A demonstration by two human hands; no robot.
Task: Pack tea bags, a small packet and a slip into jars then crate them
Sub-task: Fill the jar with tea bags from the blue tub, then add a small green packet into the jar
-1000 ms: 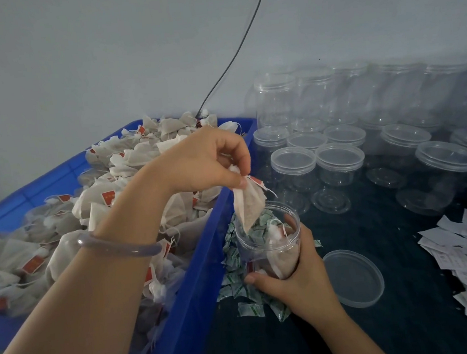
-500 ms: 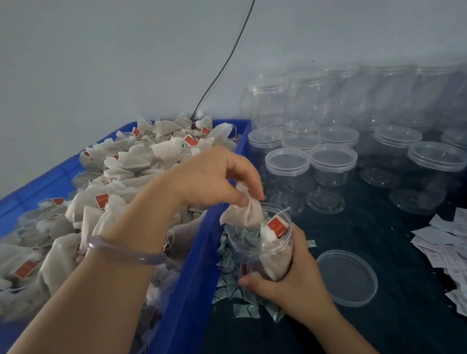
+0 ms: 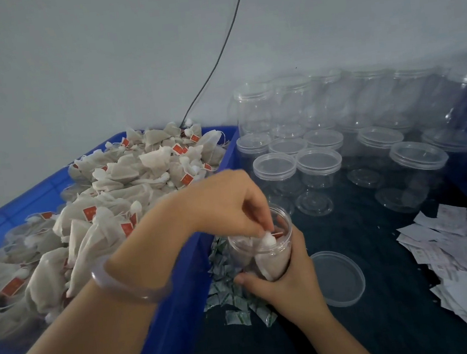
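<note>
One tea bag (image 3: 269, 241) beneath left hand (image 3: 223, 203), inside jar (image 3: 287, 224).

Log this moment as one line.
left hand: pinches tea bag in jar mouth | right hand: grips jar | lid: off, beside jar

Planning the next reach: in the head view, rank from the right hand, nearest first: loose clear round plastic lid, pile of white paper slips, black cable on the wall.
1. Loose clear round plastic lid, just right of the right hand.
2. Pile of white paper slips, far right.
3. Black cable, up the back wall.
</note>
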